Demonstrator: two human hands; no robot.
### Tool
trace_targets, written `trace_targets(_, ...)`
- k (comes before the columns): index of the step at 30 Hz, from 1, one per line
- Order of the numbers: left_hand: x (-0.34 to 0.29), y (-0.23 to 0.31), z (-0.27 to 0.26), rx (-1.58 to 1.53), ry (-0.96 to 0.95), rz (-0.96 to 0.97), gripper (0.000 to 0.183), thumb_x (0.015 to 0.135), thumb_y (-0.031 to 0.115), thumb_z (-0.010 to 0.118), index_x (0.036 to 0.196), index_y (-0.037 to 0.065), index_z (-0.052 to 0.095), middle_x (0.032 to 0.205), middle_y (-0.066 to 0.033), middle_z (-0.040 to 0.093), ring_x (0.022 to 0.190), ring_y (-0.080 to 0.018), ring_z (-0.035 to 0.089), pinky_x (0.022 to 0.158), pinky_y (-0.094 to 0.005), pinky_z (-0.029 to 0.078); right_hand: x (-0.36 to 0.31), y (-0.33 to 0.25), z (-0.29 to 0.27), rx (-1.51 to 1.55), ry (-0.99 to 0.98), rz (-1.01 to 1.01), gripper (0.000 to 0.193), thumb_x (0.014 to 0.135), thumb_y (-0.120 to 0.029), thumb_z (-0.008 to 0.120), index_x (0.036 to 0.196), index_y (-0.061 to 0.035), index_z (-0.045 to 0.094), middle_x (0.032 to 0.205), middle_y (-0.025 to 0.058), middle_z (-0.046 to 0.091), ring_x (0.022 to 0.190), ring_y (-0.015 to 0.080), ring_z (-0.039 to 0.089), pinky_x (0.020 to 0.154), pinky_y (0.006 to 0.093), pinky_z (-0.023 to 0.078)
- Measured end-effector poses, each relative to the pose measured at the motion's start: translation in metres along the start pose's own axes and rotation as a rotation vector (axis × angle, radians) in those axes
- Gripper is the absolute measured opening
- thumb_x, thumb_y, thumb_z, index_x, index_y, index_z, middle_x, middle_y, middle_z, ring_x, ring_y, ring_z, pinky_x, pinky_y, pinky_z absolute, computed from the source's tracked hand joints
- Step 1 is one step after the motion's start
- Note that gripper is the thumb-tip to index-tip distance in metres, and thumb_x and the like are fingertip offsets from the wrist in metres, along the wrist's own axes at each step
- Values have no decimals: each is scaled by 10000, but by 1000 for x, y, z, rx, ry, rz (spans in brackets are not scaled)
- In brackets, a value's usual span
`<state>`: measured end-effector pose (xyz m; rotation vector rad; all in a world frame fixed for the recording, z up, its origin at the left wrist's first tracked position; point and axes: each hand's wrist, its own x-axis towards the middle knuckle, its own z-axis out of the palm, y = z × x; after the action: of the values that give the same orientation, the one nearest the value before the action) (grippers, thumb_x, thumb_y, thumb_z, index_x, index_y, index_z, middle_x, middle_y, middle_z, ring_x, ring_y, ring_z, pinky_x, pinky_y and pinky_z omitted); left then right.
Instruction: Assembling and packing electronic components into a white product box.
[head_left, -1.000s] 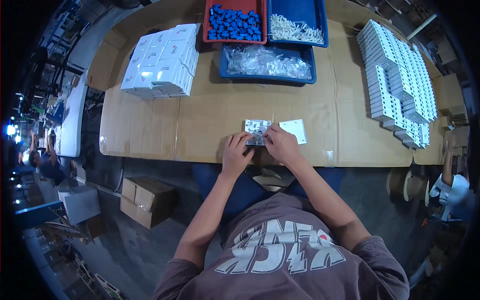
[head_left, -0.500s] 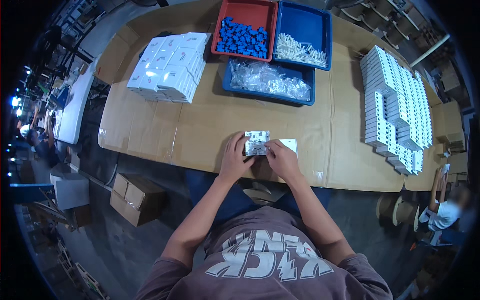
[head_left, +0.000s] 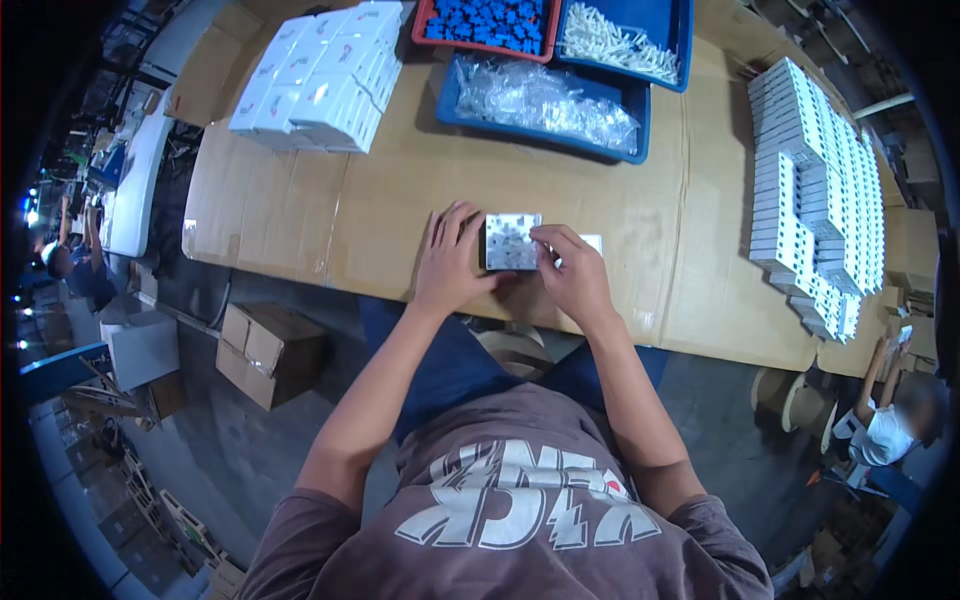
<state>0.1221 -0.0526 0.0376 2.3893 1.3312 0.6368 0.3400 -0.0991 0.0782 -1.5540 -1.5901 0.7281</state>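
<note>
1 case (head_left: 508,245) lies before 3 trays (head_left: 540,138), left hand's (head_left: 448,268) grip spread, right hand's (head_left: 577,277) unclear

The right hand (head_left: 578,282) is partly hiding a flat white panel (head_left: 594,242). The view's edge is cropping a rectangular red plastic tray (head_left: 484,48). Grey parts (head_left: 514,241) in a square white case (head_left: 496,218) are looking too small to identify.
</note>
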Motion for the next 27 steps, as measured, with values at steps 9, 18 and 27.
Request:
trace_targets(9, -9, -4, 5, 26, -16, -26, 991, 674, 601, 864, 1398, 8, 539, 1481, -208, 502, 1449, -391, 420, 1210, -631, 283, 91, -42, -28, 45, 58, -180, 174, 903, 2, 690, 1071, -31, 722, 1034, 111, 733, 802, 278, 725, 706, 363, 586)
trace_targets(18, 2, 3, -9, -4, -13, -20, 919, 708, 571, 854, 1367, -5, 574, 1466, -178, 500, 1433, -374, 429, 1221, -577, 286, 280, -36, -25, -147, 174, -306, 188, 914, -117, 707, 1093, -76, 747, 982, 144, 739, 848, 349, 714, 748, 439, 559)
trace_targets(27, -1, -5, -8, -56, -44, -59, 908, 726, 529, 866, 1413, 39, 529, 1469, -161, 496, 1464, -347, 412, 1230, -579, 271, 460, -26, 32, -371, 155, -375, 250, 948, -135, 572, 1134, -117, 738, 1066, 158, 738, 1001, 394, 702, 879, 515, 559)
